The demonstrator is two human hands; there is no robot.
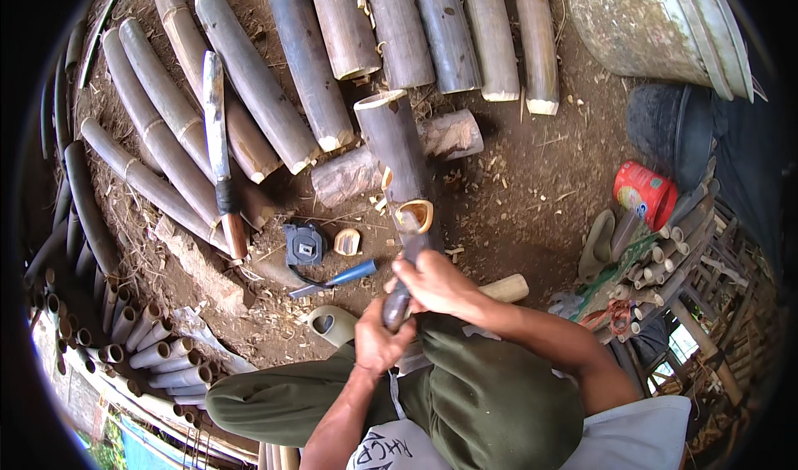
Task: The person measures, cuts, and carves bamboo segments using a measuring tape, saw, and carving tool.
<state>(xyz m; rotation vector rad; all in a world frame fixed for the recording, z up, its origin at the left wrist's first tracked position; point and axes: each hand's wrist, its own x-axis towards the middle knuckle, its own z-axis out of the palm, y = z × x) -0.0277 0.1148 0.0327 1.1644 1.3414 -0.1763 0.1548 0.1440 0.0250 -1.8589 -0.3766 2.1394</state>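
Note:
A thick bamboo section (392, 142) lies in front of me, its far part propped across a short log (345, 177). Near its closer end is a cut opening (416, 216) with a pale, freshly carved edge. My left hand (382, 337) is closed around the rounded end of a dark-handled hand tool (396, 305), close to my knees. Just ahead of it, my right hand (436, 283) is closed on the same tool, nearer the opening. The tool's front end points at the opening; blur hides its exact kind.
Several cut bamboo lengths (253, 79) fan out at the far side. A machete (216, 129) leans on them at left. Nearby lie a tape measure (306, 244), a blue-handled tool (353, 272) and a wood offcut (347, 241). Buckets (648, 29) and a red can (646, 194) stand right.

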